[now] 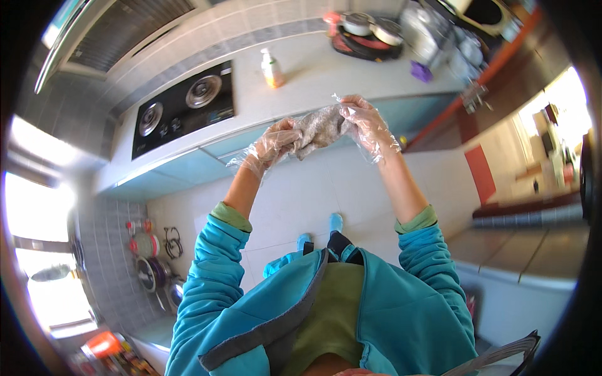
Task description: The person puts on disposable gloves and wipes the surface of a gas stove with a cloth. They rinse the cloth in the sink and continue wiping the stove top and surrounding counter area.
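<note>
A crumpled grey cloth (320,129) is stretched between my two hands, just in front of the counter's edge. My left hand (277,141), in a clear plastic disposable glove, grips its left end. Its right end is held by my right hand (364,120), gloved the same way, with the fingers bunched around the fabric. Beyond the cloth, a white pump bottle with an orange lower part (271,69) stands on the light countertop (301,89).
A black gas hob (186,105) lies at the counter's left. Round containers on a dark tray (367,47), plastic bags (425,33) and a purple item (421,71) sit at its right. A reddish-brown door (508,70) stands to the right. Pots (153,274) are at the lower left.
</note>
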